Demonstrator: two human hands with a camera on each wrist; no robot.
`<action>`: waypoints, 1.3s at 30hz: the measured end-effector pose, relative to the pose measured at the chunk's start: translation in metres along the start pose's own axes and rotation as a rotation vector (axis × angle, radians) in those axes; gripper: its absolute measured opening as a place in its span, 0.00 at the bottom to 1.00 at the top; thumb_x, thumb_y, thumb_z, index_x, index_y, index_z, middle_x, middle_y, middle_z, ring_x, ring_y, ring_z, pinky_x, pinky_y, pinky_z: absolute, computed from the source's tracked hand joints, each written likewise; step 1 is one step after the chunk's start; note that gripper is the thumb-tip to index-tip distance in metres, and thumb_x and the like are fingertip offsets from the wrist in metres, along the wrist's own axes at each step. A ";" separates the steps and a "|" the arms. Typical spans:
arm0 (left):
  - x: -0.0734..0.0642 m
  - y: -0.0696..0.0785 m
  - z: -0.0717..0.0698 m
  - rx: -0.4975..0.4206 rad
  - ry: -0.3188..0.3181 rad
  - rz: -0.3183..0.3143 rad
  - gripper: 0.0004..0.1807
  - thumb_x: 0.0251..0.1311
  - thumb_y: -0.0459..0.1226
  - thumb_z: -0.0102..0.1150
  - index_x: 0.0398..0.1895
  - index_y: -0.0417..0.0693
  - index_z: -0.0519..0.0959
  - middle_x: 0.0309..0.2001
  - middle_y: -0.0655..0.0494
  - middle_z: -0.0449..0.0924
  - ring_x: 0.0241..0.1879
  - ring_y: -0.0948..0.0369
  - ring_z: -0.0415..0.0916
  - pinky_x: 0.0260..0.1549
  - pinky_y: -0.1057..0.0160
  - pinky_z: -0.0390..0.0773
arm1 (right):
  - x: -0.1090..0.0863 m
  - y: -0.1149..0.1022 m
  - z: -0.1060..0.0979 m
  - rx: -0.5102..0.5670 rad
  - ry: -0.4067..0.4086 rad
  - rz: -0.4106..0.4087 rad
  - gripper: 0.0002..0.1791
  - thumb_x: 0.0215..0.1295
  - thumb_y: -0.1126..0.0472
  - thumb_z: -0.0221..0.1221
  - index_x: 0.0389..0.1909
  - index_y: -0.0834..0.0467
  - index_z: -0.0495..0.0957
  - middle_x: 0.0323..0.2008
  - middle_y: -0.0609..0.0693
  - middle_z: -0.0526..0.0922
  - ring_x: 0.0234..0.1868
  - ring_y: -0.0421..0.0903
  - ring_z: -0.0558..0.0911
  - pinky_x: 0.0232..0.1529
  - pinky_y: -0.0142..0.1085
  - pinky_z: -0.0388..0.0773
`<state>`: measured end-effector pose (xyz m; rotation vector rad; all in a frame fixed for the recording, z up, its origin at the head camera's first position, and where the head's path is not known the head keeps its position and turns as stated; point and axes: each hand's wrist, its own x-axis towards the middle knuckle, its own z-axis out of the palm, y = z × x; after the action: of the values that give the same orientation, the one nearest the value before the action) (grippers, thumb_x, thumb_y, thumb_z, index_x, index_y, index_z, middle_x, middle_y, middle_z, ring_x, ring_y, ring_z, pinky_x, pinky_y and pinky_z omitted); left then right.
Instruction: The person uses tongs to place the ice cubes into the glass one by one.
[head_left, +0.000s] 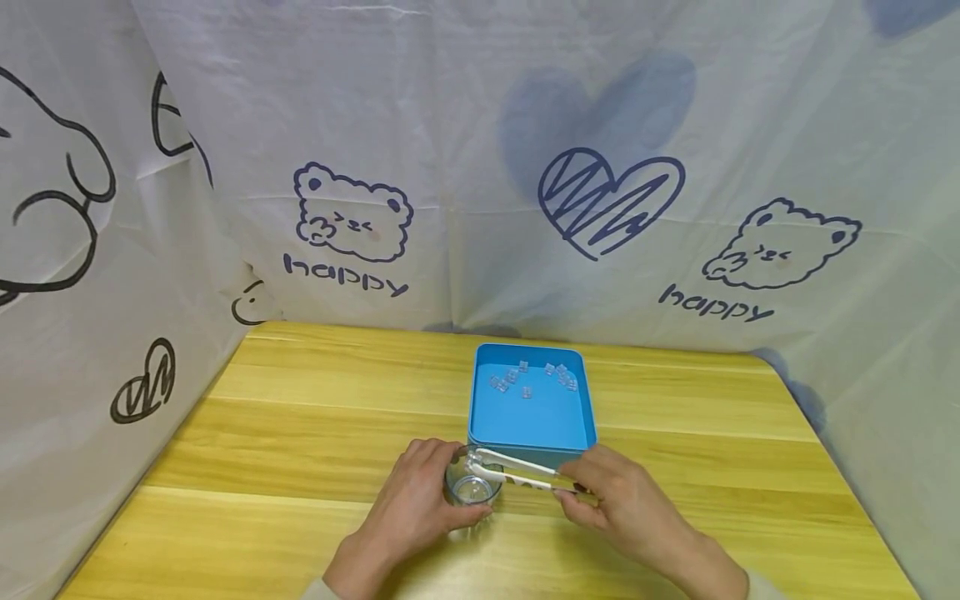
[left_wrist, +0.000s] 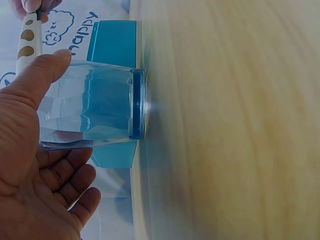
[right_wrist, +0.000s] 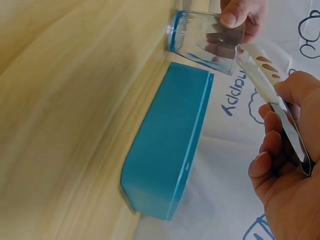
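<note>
My left hand (head_left: 416, 492) holds a clear drinking glass (head_left: 474, 493) around its side. In the left wrist view, the glass (left_wrist: 100, 107) stands upright on the table between thumb and fingers. A pair of tongs (head_left: 527, 482), with white arms and brown spots, is gripped in my right hand (head_left: 626, 500). The tong tips pinch a small clear cube (head_left: 473, 460) at the glass's mouth. In the right wrist view, the metal back end of the tongs (right_wrist: 270, 80) lies within the right hand (right_wrist: 300, 130), and their tips reach the glass rim.
Just behind the glass sits a shallow blue box (head_left: 532, 423). Several clear cubes (head_left: 527, 392) lie in its far half. The wooden table (head_left: 322, 400) ends at a white cloth (head_left: 480, 283) printed with bears and hearts.
</note>
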<state>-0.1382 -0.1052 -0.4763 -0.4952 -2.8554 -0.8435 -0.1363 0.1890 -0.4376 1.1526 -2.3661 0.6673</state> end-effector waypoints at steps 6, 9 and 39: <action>0.000 0.000 0.000 -0.005 -0.001 0.000 0.43 0.45 0.59 0.83 0.58 0.43 0.81 0.51 0.55 0.83 0.54 0.57 0.76 0.57 0.51 0.78 | -0.004 0.003 0.004 0.008 0.021 -0.032 0.09 0.76 0.53 0.64 0.42 0.54 0.86 0.34 0.41 0.83 0.34 0.31 0.76 0.33 0.18 0.75; 0.000 0.000 0.000 -0.007 -0.002 0.001 0.43 0.45 0.59 0.83 0.58 0.42 0.81 0.51 0.55 0.84 0.54 0.57 0.76 0.57 0.51 0.78 | -0.005 0.004 0.006 0.008 0.029 -0.041 0.10 0.76 0.52 0.63 0.42 0.54 0.86 0.34 0.40 0.82 0.34 0.31 0.76 0.33 0.18 0.74; 0.000 -0.002 0.001 -0.020 -0.004 0.004 0.42 0.45 0.58 0.83 0.59 0.43 0.81 0.51 0.55 0.83 0.54 0.57 0.75 0.57 0.53 0.79 | -0.010 0.002 0.008 0.001 -0.006 0.042 0.07 0.67 0.58 0.72 0.42 0.54 0.87 0.32 0.39 0.81 0.34 0.30 0.73 0.33 0.18 0.72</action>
<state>-0.1393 -0.1063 -0.4785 -0.5051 -2.8516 -0.8727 -0.1338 0.1914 -0.4506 1.1098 -2.4016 0.6803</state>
